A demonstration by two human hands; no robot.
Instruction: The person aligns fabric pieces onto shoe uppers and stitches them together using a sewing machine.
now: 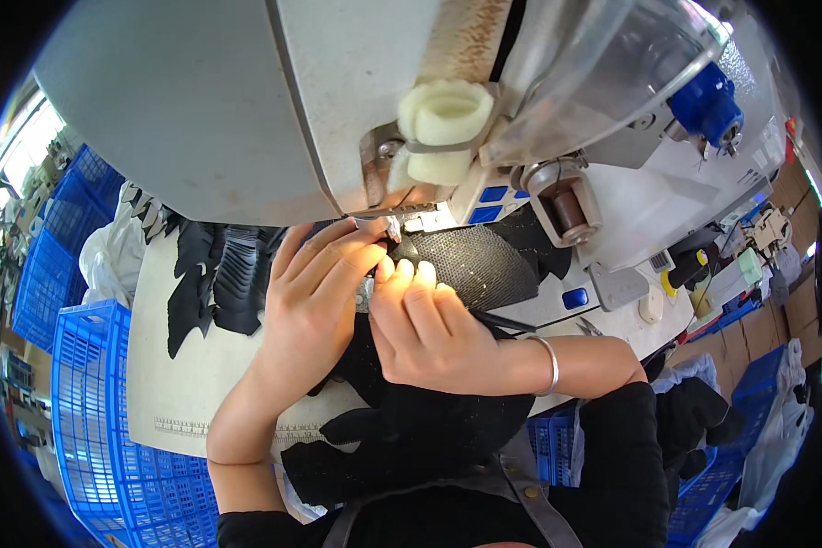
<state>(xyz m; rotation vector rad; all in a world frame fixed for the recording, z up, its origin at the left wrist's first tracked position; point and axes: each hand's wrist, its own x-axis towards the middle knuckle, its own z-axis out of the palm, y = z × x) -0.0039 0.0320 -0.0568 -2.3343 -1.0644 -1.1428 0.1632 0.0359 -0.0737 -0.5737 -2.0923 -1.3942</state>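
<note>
Under the lit head of a sewing machine [219, 119], both hands meet close to the presser foot [393, 228]. Fingers bent and close together, my left hand [310, 306] grips the edge of a black textured piece [470, 265] at the left of the foot. My right hand [438, 333], with a bracelet at its wrist, pinches the same piece just below the foot; its fingertips are bunched. The piece has a mesh-like surface and spreads to the right of the needle area. More black material [411, 429] hangs below the hands over the table edge and my lap.
Cut black pieces [237, 279] lie in a stack on the pale table [160, 365] at left. A blue crate [91, 411] stands beside the table, with more crates behind. Small scissors [588, 326] rest at right. A ruler strip [187, 426] runs along the near edge.
</note>
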